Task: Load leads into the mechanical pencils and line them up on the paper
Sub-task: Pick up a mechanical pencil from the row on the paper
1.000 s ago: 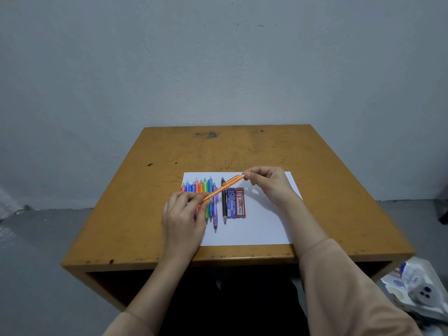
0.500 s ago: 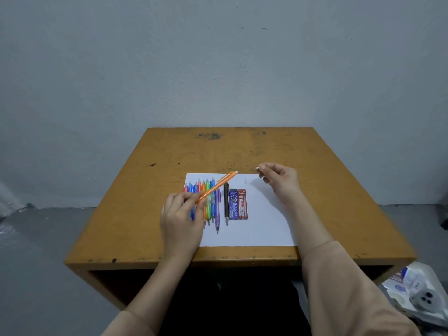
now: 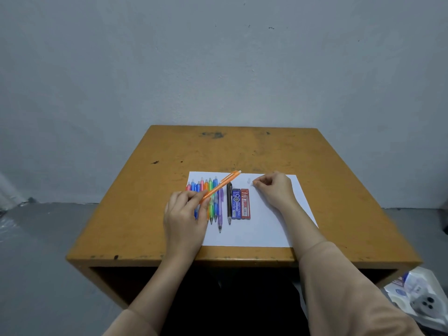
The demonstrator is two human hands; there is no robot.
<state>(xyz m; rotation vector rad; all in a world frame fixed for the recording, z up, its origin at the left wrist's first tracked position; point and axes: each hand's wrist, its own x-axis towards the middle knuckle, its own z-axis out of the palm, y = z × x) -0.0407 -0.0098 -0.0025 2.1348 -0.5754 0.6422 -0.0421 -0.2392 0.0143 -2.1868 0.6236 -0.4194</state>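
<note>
A white paper (image 3: 266,226) lies on the wooden table (image 3: 218,151). My left hand (image 3: 185,214) grips an orange mechanical pencil (image 3: 223,184), which tilts up to the right above a row of several coloured pencils (image 3: 211,190). A black pencil (image 3: 229,202), a blue lead case (image 3: 236,203) and a red lead case (image 3: 245,203) lie side by side right of the row. My right hand (image 3: 276,190) rests on the paper's far part with its fingers curled. A small white cap (image 3: 248,180) lies on the paper just left of its fingertips.
A grey wall stands behind the table. On the floor at the lower right lies a white tray with packets and a round grey object (image 3: 417,297). The right half of the paper is bare.
My right hand pulled a small white cap off the orange pencil's end, moved right and lowered to the paper, where the cap now lies. The left hand kept hold of the pencil.
</note>
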